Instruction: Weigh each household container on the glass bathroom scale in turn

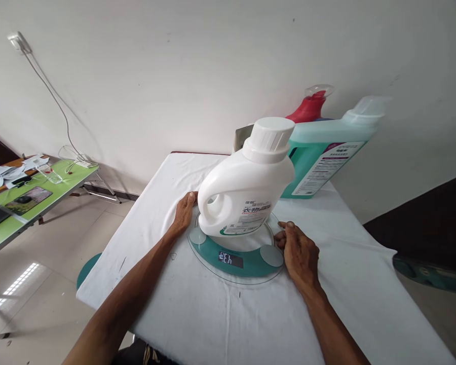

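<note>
While our arms reach forward, our left hand (183,213) and right hand (299,251) rest with relaxed, unclenched fingers against the scale (233,266) rim, flanking the white jug (245,190).

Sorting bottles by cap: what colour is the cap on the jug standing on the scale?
White, like the jug itself; the cap shows clearly in the head view.

Scale (235,263) readout unreadable; red bottle (309,108) mostly hidden behind green bottle (323,157).
</note>
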The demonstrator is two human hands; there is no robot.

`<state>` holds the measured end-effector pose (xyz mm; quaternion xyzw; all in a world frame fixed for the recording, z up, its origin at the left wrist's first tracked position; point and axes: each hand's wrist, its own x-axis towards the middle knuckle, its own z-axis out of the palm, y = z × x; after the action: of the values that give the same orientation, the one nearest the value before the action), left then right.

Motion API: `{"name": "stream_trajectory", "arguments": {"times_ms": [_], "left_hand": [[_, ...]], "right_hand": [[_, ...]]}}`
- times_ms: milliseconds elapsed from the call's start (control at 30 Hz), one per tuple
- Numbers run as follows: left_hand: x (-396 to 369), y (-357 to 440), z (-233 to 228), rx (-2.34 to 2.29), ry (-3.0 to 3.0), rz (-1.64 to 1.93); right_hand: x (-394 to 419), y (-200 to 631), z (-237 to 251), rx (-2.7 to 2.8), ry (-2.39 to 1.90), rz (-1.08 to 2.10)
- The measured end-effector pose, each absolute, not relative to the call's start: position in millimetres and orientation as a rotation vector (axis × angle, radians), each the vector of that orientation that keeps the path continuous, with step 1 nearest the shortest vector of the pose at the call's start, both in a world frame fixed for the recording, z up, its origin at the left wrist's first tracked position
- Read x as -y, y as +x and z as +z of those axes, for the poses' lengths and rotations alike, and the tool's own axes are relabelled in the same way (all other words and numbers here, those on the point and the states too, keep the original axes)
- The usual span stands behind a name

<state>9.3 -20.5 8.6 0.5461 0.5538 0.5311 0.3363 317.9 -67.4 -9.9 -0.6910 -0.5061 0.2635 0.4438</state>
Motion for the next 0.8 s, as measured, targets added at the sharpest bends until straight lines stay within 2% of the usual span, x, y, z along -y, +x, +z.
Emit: {"name": "stream_trajectory", "arguments": {"times_ms": [800], "left_hand": [[23.3,10.1,12.8,-1.419,1.432,1.402]], "right_hand": [[68.8,319.4,-10.1,1.322,-1.684,0.623]]}}
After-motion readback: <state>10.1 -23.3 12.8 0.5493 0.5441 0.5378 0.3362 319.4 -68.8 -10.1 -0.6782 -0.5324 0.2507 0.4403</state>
